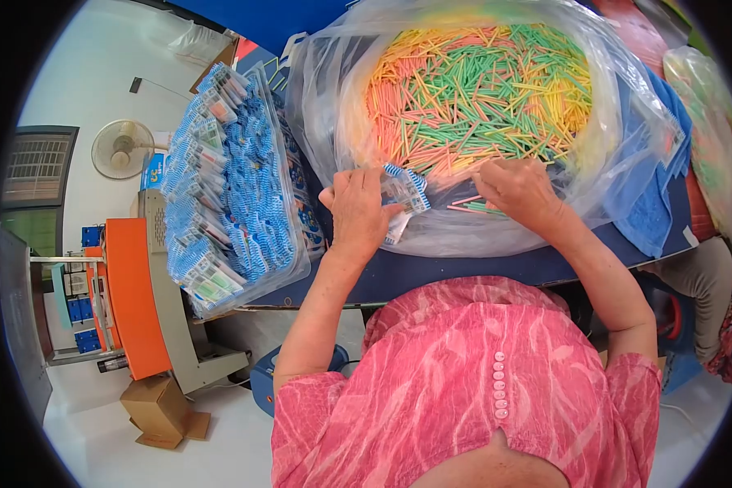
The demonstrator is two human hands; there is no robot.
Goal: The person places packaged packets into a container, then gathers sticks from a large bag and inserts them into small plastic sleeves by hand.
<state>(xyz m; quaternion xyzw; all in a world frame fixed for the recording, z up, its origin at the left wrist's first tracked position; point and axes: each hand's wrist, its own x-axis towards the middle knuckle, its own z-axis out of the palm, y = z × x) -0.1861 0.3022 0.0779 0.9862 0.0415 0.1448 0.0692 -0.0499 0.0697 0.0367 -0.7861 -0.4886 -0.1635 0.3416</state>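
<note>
My left hand (356, 210) is closed on a small clear packet (402, 192) with blue-and-white striped edges, held at the near side of a big clear plastic bag (321, 98). Inside that bag lies a heap of thin coloured sticks (480, 98) in green, pink, yellow and orange. Just right of the packet, over the near edge of the heap, my right hand (516, 193) has its fingers drawn together. Whatever they may hold is hidden by the hand. A few loose pink and green sticks (468, 202) lie by its fingertips.
On the left of the blue table (325, 285) stands a clear plastic tub (289, 191) piled with blue striped packets (248, 187). A blue cloth (655, 203) hangs at the right edge. Another person's leg (699, 281) shows at far right. A cardboard box (159, 411) is on the floor.
</note>
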